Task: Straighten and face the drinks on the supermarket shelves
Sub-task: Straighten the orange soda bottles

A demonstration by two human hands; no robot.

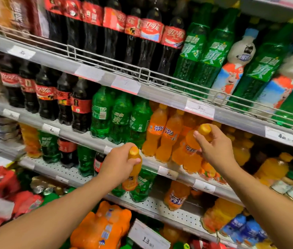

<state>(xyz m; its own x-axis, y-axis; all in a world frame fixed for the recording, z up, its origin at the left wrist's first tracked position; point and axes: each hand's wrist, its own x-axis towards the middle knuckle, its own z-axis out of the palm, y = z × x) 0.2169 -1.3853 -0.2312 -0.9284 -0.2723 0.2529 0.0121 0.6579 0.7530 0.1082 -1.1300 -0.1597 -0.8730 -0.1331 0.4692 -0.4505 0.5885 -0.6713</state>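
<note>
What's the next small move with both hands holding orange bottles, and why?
Probably the right hand should set its orange bottle upright into the orange row on the middle shelf, label out. That bottle is tilted and sits right at the row's front edge, while the left hand holds its smaller orange bottle lower, in front of the shelf below.

A thin wire guard rail [144, 74] runs along the front edge of the top shelf [56, 59]. White paper labels sit in the grey edge strips. One price tag [199, 109] reading 3.00 lies just below the rail, and a second tag [280, 136] is toward the right edge. A larger price card [148, 237] marked 13 stands tilted at the bottom.
</note>
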